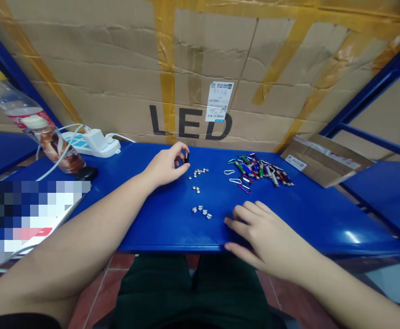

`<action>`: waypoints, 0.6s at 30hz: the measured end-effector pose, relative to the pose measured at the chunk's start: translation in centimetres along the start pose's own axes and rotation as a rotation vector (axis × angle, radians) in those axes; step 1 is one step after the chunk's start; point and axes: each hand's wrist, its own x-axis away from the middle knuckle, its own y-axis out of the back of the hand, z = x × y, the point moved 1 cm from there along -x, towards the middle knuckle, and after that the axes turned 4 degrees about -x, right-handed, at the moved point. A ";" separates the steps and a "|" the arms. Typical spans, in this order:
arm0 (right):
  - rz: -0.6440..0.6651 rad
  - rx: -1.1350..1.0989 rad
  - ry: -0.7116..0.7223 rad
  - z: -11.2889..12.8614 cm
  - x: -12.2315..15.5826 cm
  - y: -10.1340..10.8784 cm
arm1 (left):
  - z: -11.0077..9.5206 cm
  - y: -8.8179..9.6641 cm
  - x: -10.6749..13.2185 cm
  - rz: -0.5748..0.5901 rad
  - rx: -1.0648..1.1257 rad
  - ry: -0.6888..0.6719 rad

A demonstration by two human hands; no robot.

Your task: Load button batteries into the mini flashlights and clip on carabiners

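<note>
My left hand is over the blue table, thumb and fingers closed on a small black cylinder. Just to its right lies a loose row of small round silver button cells, with a few more nearer to me. Closer to the front edge are several silver caps. My right hand hovers at the front edge, right of the caps, its thumb and fingers apart and holding nothing visible. Beyond it is a pile of small coloured keychain flashlights with carabiner clips.
A large taped cardboard box marked LED stands behind the blue table. An open small carton sits at right. At left are a drink bottle, a white power strip with cables and a partly blurred white object.
</note>
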 end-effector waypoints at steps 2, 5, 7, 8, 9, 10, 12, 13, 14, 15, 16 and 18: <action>-0.035 0.031 0.011 0.8 1.5 -0.3 | -0.1 0.0 0.0 0.015 0.002 -0.009; -0.107 0.022 0.000 1.4 2.7 -1.2 | -0.2 -0.1 0.1 0.020 0.002 -0.022; -0.161 -0.021 -0.020 1.4 3.2 -1.9 | -0.2 -0.1 0.1 0.012 0.000 -0.026; -0.187 -0.042 -0.024 1.3 3.4 -2.2 | -0.2 -0.1 0.1 0.012 0.000 -0.029; -0.212 -0.059 -0.024 1.3 3.5 -2.5 | -0.2 -0.2 0.1 0.014 0.000 -0.031; -0.235 -0.070 -0.019 1.3 3.6 -2.8 | -0.2 -0.2 0.1 0.020 0.001 -0.034; -0.285 -0.079 -0.001 1.4 3.9 -3.1 | -0.1 -0.2 0.1 0.030 0.003 -0.034; -0.304 -0.083 0.010 1.5 4.0 -3.3 | -0.1 -0.2 0.1 0.034 0.004 -0.033; -0.321 -0.090 0.022 1.5 4.1 -3.4 | -0.1 -0.2 0.1 0.038 0.003 -0.033; -0.334 -0.099 0.034 1.6 4.2 -3.5 | 0.0 -0.2 0.1 0.043 0.002 -0.035; -0.343 -0.111 0.046 1.7 4.3 -3.6 | 0.0 -0.2 0.0 0.047 0.001 -0.042; -0.352 -0.145 0.059 1.8 4.3 -3.7 | 0.0 -0.3 0.0 0.062 -0.001 -0.068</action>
